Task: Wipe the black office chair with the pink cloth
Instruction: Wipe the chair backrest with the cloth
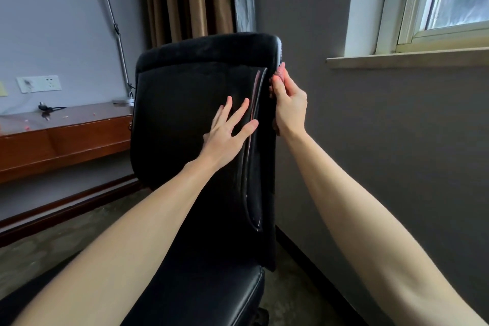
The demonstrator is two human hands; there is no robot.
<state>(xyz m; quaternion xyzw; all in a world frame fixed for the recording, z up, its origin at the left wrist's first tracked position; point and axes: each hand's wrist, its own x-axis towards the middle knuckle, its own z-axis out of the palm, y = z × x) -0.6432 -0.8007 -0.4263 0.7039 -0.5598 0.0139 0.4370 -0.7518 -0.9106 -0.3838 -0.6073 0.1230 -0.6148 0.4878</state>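
The black office chair (185,103) fills the middle of the head view, its backrest upright and its seat below. My left hand (227,131) lies flat on the front of the backrest with fingers spread and straight. My right hand (289,106) grips the pink cloth (280,73) against the backrest's right edge. Only a small pink bunch shows above my fingers; the rest of the cloth is hidden behind my hand and the chair edge.
A brown wooden desk (66,137) stands at the left wall with a plug and cable on it. A metal lamp pole (113,26) rises behind the chair. Brown curtains hang at the back, a window sill (407,58) juts out at the right, and the grey wall is close by.
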